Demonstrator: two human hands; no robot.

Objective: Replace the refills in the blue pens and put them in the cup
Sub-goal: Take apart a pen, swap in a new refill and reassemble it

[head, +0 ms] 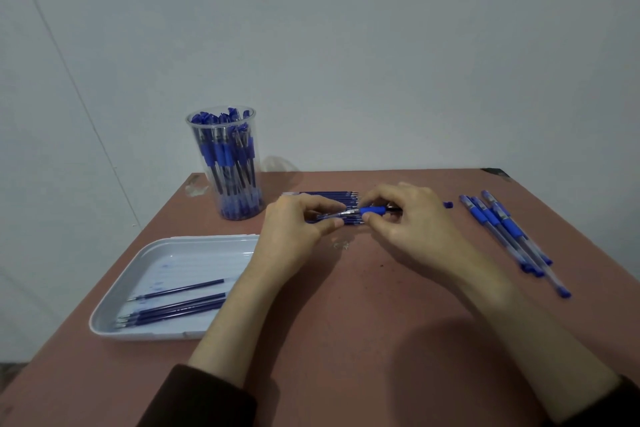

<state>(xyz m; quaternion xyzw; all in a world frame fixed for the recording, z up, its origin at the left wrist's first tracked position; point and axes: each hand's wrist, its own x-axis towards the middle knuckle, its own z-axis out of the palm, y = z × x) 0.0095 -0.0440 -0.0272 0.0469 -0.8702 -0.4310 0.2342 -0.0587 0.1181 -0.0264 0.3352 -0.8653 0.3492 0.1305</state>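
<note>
While both hands meet over the middle of the table, I see them sharing one pen, held level just above the surface. The left hand pinches the pale, clear end of it between the thumb and curled fingers. The right hand pinches the blue rubber grip the same way, with the thumb underneath. I cannot tell whether the two parts are joined or apart, as that spot is blurred and half covered by fingertips.

Just behind and below the hands, a row of refills lies side by side on the table, partly hidden by the fingers. Near the far left corner the clear cup stands upright, packed with finished pens. Closer to me on the left sits a white tray holding a few loose refills, roughly parallel, with blue ink smudges on its floor.

On the right, well apart from the hands, a bunch of waiting pens lies on the table, overlapping one another. A small blue cap sits between that bunch and the right hand. A dark sleeve covers the left forearm at the bottom edge.
</note>
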